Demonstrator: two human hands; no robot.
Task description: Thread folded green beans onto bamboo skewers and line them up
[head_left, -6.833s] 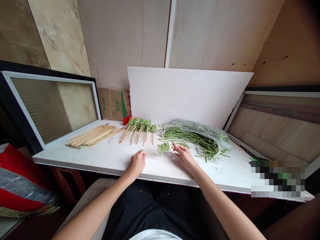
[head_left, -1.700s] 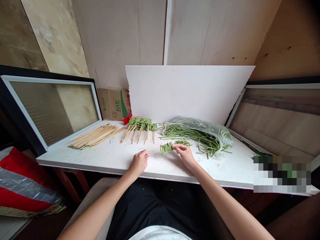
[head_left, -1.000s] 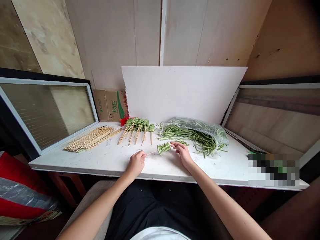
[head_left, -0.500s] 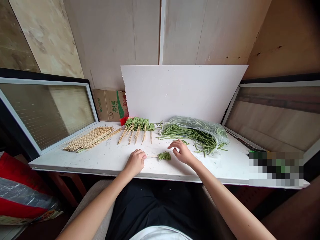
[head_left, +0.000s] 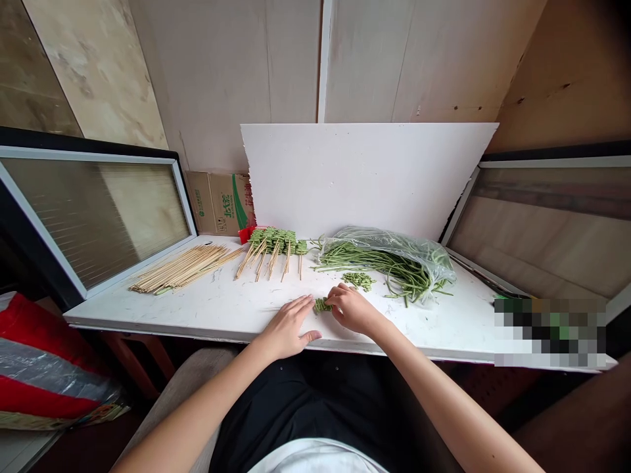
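Note:
A skewer of green beans (head_left: 321, 305), folded tightly along a thin stick, lies near the table's front edge between my two hands. My right hand (head_left: 355, 310) has its fingers closed on the right end of the beans. On the other side, my left hand (head_left: 290, 328) lies stretched out with the thumb apart, fingertips at the left end of the beans; it covers most of the stick. Beyond my right hand is a small pile of short green bean pieces (head_left: 359, 280).
Loose bamboo sticks (head_left: 187, 266) lie at the left. Several bean skewers (head_left: 276, 242) are stacked at the back, by a cardboard box (head_left: 217, 200). Long green beans (head_left: 367, 256) spill from a clear plastic bag (head_left: 419, 246). A white board (head_left: 369, 177) stands behind; framed panels flank the table.
My left hand has let go of the stick and moved right, opening beside the beans. My right hand has moved left and closed on their right end. The bean pieces are now uncovered.

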